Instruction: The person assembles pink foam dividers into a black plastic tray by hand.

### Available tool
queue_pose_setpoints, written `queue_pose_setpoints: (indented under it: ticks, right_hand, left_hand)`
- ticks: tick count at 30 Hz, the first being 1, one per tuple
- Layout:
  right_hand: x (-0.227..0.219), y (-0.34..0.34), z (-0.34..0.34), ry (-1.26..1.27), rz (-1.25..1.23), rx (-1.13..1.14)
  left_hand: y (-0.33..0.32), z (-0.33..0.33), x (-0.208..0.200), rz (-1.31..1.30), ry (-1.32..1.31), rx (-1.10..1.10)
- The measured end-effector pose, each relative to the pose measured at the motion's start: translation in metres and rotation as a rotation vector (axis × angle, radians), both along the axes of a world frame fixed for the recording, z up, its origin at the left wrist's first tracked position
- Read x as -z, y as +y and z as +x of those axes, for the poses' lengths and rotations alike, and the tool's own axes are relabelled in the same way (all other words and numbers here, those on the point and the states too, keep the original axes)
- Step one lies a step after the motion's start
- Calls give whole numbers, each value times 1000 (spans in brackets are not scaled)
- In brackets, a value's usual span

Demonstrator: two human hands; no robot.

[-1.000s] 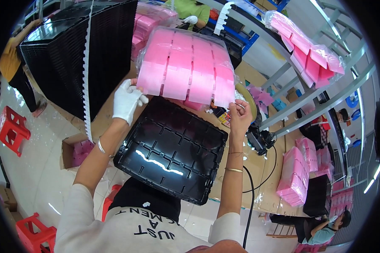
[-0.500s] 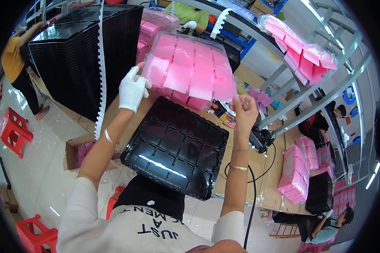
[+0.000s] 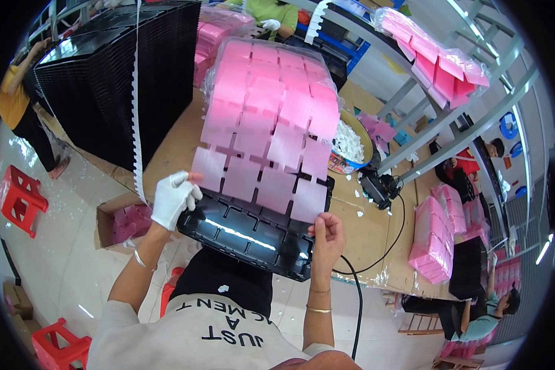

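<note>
A thin pink sheet (image 3: 275,184), cut into joined squares, stretches from a stack of pink sheets (image 3: 271,74) toward me, over a black plastic tray (image 3: 228,231) with shallow compartments. At the sheet's near left corner my left hand (image 3: 174,200), in a white glove with bare fingertips, is closed on its edge. My bare right hand (image 3: 328,237) pinches the near right corner, beside the tray's right side. The sheet covers the tray's far part; the near compartments show.
At left stands a tall stack of black trays (image 3: 114,92), with a white notched strip (image 3: 137,123) hanging before it. A tub of white scraps (image 3: 350,143), a black device with a cable (image 3: 376,188) and bagged pink bundles (image 3: 430,240) are at right. Co-workers stand around.
Both hands have come toward me and down, drawing the pink sheet off the stack and over the black tray. The tub of white scraps has come into view.
</note>
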State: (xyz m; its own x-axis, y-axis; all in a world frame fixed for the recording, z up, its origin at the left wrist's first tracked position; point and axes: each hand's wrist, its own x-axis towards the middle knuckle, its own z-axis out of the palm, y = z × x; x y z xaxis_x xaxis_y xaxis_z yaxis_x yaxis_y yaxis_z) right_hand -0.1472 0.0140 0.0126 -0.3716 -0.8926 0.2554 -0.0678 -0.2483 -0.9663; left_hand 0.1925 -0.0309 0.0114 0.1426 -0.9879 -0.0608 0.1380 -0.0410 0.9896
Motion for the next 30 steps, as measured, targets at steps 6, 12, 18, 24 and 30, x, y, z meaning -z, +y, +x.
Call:
queue_pose_setpoints:
  ticks: [6,12,18,24,30]
  right_hand:
    - [24,57,-5,48,83,84]
    - [40,98,-3,38,145,121]
    - [51,101,-6,54,134,100]
    - [52,98,-3,83,123,117]
    - [57,104,-7,124,186,104]
  left_hand:
    - [36,4,21,161,-50,119]
    - [59,10,33,229,-43,166]
    - [54,6,34,237,-48,169]
    - [28,-1,36,168,-93,177]
    - [34,0,27,283,-189,237]
